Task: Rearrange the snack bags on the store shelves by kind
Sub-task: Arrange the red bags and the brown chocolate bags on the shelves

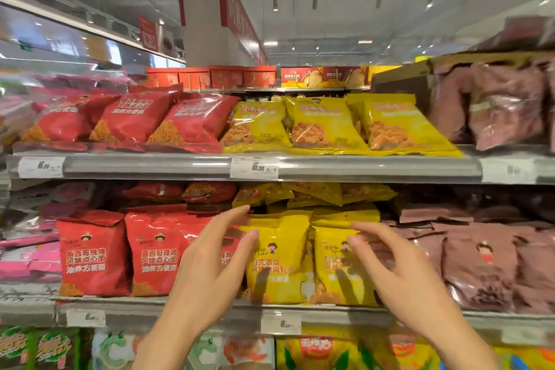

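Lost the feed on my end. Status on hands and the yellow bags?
Left hand open, right hand open, both empty. Upright yellow snack bags between them, middle shelf, ungrasped. Red bags left, brown bags right. Nothing blocking.

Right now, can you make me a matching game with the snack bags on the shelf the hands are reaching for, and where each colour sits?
Column one:
1. red bags
2. yellow bags
3. brown bags
4. pink bags

Column two:
A. far left end
B. right end
C. in front of both hands, the left hand and the right hand
D. between the pink and the yellow

Pairs: 1-D, 2-C, 3-B, 4-A
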A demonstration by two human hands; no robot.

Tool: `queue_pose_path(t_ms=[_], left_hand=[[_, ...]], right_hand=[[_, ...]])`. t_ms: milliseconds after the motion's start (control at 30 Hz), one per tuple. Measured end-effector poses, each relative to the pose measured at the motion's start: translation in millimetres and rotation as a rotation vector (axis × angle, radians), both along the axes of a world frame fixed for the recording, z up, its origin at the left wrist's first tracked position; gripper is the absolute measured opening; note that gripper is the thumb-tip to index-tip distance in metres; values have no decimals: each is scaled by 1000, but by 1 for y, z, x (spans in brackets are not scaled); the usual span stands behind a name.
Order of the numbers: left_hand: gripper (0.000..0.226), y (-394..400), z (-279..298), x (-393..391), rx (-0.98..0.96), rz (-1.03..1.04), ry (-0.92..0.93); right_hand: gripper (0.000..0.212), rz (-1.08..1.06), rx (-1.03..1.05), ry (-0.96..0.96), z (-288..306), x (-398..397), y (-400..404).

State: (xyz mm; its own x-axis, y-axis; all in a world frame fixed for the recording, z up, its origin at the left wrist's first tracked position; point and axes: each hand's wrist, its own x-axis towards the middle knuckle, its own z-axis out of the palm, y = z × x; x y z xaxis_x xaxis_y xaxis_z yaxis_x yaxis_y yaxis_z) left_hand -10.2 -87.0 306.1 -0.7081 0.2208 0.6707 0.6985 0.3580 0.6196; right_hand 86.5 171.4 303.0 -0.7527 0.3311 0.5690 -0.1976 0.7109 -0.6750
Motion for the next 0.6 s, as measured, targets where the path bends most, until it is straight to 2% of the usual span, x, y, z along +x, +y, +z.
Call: queue_pose_path(t_ms=[100, 233, 433, 600], left_hand=[[36, 13, 23, 0, 8, 10, 41], [43, 28, 58, -6, -5, 35, 117], [37, 49, 94, -20, -76, 38, 157], [40, 61, 113, -64, -207, 170, 314]], right_hand=[[19, -19, 27, 45, 28, 8, 22], [25, -51, 102, 111, 63, 7, 42], [32, -60, 274, 124, 107, -6, 52], [33, -88, 505, 221, 136, -46, 44]])
